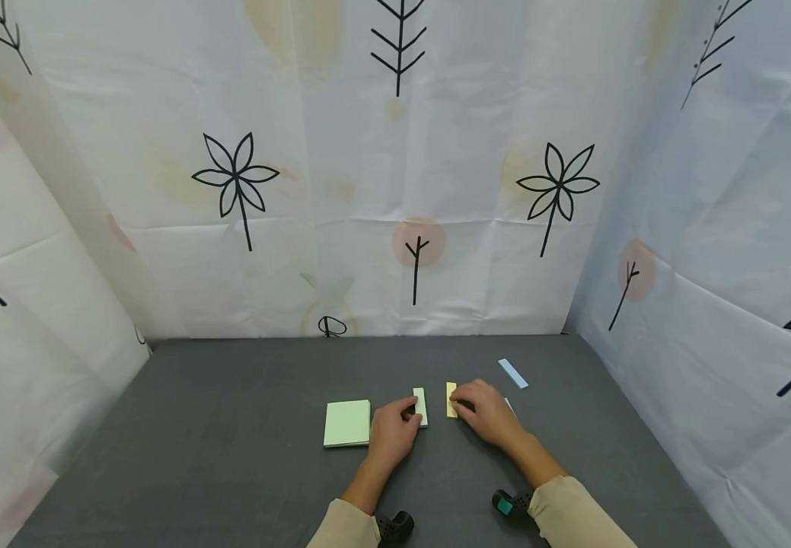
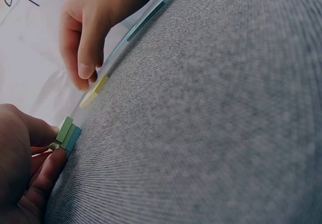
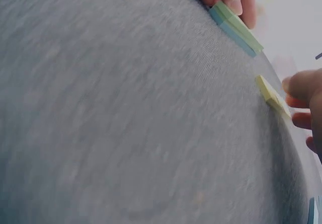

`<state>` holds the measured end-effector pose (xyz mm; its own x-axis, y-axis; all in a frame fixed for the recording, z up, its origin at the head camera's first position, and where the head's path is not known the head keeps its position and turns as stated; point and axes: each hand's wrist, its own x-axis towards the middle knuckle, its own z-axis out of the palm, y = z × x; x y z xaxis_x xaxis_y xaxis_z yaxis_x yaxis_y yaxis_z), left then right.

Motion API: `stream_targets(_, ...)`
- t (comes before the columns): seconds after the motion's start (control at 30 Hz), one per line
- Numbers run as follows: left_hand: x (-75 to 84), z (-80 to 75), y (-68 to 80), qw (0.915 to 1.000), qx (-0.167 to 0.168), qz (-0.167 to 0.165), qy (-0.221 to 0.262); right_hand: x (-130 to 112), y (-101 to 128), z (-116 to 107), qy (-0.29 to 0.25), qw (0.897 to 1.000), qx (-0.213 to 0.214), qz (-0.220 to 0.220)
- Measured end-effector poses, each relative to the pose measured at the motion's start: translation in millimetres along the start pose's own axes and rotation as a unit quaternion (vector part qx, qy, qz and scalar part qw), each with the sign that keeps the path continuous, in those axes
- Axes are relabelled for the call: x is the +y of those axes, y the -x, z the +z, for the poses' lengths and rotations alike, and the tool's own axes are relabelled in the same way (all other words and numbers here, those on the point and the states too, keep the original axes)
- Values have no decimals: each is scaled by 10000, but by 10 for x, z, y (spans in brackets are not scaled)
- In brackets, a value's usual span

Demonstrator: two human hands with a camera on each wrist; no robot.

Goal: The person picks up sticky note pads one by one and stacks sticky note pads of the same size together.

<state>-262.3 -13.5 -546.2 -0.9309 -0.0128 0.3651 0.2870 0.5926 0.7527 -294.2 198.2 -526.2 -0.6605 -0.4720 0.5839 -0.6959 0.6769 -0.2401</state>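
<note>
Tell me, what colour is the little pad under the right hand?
Yellow. The little pad by the right hand shows best in the right wrist view.

The table (image 1: 231, 457) is covered in matt grey cloth with a fine woven grain. The green pad (image 1: 347, 422), the green strip (image 1: 421, 406) and the yellow strip (image 1: 451, 399) look like smooth matt paper. The backdrop (image 1: 340, 152) is creased, printed sheeting.

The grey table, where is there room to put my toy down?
The grey table is bare left of the green square pad, and along the back by the curtain. It is crowded in the middle, where both hands touch small sticky pads.
</note>
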Motion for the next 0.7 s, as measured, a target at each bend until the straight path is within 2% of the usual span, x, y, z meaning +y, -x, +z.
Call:
stream_targets(0.1,-4,-1,-2,10000,8,37,26,-4,-59,9,39,9988,-124,467)
stream_targets(0.23,-8,-1,-3,10000,29,89,28,-11,-128,7,125,9926,-531,1086)
stream_targets(0.4,-10,3,-9,9999,43,126,13,24,-153,30,381,9842,-931,1458)
stream_targets(0.53,-6,1,-5,9999,51,129,24,43,-150,44,306,9819,-960,1601)
stream_targets(0.7,-6,-2,-3,9999,55,130,21,35,-170,48,32,9809,-709,1811)
